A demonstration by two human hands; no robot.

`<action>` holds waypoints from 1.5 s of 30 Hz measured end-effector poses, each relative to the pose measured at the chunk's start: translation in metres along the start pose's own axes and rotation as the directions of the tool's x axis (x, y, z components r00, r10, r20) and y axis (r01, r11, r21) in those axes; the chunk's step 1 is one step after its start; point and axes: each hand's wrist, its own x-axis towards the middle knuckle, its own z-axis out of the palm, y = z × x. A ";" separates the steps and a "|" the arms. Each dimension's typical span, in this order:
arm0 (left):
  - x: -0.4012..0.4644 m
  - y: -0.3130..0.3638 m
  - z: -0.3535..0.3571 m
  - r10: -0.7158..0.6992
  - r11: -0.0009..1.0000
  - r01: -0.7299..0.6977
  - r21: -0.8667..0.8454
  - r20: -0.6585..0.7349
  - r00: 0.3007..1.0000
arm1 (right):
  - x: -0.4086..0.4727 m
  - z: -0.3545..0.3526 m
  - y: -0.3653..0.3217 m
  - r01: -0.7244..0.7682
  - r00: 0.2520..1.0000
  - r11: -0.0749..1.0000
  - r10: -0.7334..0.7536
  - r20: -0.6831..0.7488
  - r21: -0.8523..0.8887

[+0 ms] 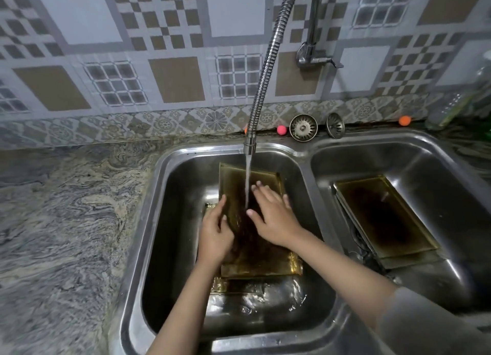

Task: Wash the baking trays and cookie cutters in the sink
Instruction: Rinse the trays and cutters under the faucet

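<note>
left hand (pixel 215 232) grips baking tray (pixel 263 259) left edge | right hand (pixel 273 216) flat, fingers spread on tray | water stream (pixel 248 179) hits tray | left basin (pixel 170 221)

Grey-and-cream swirled counter (pixel 66 221); steel-grey sink (pixel 170 168); amber trays (pixel 265 267) blackened at centre (both basins); checkered grey, tan and white wall tiles (pixel 159 22); pink ball (pixel 281 130).

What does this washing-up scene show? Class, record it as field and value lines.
left basin: baking tray tilted under running water
left hand: grips the tray's left edge
right hand: fingers spread flat on the tray
right basin: second tray, untouched
tap: on
sink ledge: two strainers
</note>
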 end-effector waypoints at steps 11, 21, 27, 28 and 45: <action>0.011 0.015 -0.004 -0.225 0.960 0.194 -0.202 -0.145 0.964 | 0.022 0.020 -0.022 0.048 0.995 0.999 -0.048 0.087 0.003; 0.009 0.023 0.004 -0.205 0.954 0.202 -0.222 0.008 0.979 | 0.045 -0.007 0.004 -0.190 0.977 0.966 0.204 0.068 -0.177; 0.009 0.010 -0.004 -0.204 0.943 0.193 -0.273 -0.015 0.979 | 0.021 0.003 -0.024 0.254 0.950 0.955 -0.217 0.226 -0.152; 0.011 0.005 -0.008 -0.230 0.935 0.212 -0.284 -0.032 0.973 | 0.015 0.004 -0.019 0.297 0.934 0.942 -0.253 0.252 -0.154; 0.005 0.007 0.016 -0.196 0.916 0.190 -0.353 0.018 0.980 | 0.047 -0.028 -0.002 -0.209 0.974 0.902 0.226 0.001 -0.378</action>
